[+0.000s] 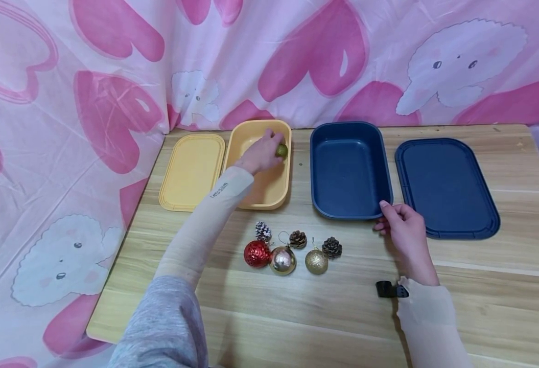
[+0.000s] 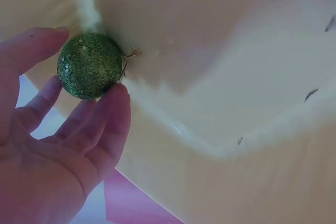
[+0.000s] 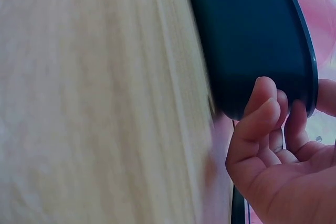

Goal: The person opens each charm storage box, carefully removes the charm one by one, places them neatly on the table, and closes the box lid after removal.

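Note:
My left hand (image 1: 260, 154) reaches into the yellow container (image 1: 276, 191) and pinches a glittery green Christmas ball (image 2: 90, 66) between thumb and fingertips. A small gold loop shows on the ball's side in the left wrist view. At the near right corner of the dark blue container (image 1: 349, 176), my right hand (image 1: 405, 232) holds the rim, thumb on top and fingers curled against the outer wall. In front of the containers lie a red ball (image 1: 257, 254), a shiny gold ball (image 1: 282, 260), a glittery gold ball (image 1: 317, 261), a white-tipped pinecone (image 1: 263, 231) and two brown pinecones (image 1: 298, 239).
A yellow lid (image 1: 193, 173) lies left of the yellow container, and a dark blue lid (image 1: 447, 188) right of the blue one. Behind the wooden table (image 1: 297, 317) hangs a pink curtain (image 1: 251, 46). Dark flecks (image 2: 311, 95) dot the yellow container's inside.

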A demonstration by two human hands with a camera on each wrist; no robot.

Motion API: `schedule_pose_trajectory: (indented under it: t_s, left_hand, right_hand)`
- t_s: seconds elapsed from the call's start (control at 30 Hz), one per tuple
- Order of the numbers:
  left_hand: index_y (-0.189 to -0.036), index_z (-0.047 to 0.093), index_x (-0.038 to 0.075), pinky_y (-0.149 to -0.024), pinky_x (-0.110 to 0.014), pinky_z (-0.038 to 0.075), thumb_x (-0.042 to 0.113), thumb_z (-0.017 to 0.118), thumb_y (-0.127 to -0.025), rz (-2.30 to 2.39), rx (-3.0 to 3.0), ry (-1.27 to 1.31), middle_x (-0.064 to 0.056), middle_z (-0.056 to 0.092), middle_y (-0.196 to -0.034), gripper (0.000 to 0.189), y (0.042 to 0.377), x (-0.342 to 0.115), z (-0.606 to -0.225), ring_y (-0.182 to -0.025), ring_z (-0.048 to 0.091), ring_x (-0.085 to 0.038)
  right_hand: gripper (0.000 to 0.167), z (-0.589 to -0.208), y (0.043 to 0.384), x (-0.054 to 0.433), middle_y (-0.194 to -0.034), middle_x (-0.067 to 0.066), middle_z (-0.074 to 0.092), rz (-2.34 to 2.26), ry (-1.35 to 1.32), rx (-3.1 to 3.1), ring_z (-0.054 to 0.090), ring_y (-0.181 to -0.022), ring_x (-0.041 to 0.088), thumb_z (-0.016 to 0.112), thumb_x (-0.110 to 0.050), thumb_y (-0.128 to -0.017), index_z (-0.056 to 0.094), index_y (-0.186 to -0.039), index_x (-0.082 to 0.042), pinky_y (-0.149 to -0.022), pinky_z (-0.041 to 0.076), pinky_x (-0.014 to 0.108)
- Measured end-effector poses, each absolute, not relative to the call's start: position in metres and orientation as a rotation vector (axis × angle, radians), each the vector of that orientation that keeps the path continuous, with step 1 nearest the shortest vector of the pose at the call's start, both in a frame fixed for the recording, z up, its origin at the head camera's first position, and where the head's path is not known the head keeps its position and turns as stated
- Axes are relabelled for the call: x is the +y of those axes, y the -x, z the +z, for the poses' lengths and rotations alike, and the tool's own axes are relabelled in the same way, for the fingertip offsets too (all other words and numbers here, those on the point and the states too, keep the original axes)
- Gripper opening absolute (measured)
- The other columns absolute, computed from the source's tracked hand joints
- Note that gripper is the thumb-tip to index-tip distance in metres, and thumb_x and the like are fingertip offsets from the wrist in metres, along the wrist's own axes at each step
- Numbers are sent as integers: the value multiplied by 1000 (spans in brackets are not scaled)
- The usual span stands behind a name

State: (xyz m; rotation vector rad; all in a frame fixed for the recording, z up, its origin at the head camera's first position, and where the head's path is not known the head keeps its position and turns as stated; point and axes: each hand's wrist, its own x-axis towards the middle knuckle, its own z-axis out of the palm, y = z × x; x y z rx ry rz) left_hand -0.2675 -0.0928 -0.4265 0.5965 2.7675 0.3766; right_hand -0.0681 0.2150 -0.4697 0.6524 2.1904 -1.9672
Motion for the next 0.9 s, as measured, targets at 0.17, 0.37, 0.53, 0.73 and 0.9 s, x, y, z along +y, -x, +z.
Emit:
schedule_pose_trajectory:
  t_s: [0.17,0.37,0.53,0.73,0.9]
  left_hand:
    - [-111,51,9,-85,-36,52,20,65,-88,333,2785,-609,-11,44,-113,29,267,-93,-427,-95,54,-22]
    - [-123,50,5,-97,-37,49,17,67,-87,360,2774,-575,-13,49,-120,41,266,-94,-427,-105,55,-25]
    - [-131,49,2,-102,-38,46,18,67,-86,373,2759,-522,-16,49,-127,51,266,-96,-427,-112,54,-28]
    - [-124,53,4,-91,-36,50,14,69,-83,388,2751,-499,-15,49,-118,46,266,-99,-430,-98,54,-24]
    - [-122,52,6,-90,-37,51,13,71,-81,422,2751,-499,-15,49,-115,45,265,-100,-431,-97,54,-25]
  right_hand:
    - [35,-470,68,214,-69,-10,65,-1970,-655,2187,66,-60,5,60,-42,-93,56,-90,-8,-59,55,19]
    - [35,-470,68,214,-69,-10,65,-1977,-655,2184,66,-60,5,60,-42,-93,56,-90,-7,-59,55,19]
    - [34,-470,68,214,-69,-9,66,-1993,-653,2173,66,-60,6,61,-41,-93,57,-88,-7,-59,55,20]
    - [35,-470,68,215,-70,-9,66,-1982,-649,2177,66,-60,6,60,-41,-93,57,-89,-7,-59,55,20]
    - [34,-470,69,215,-69,-9,66,-1982,-643,2180,67,-61,6,60,-41,-93,57,-89,-7,-59,55,20]
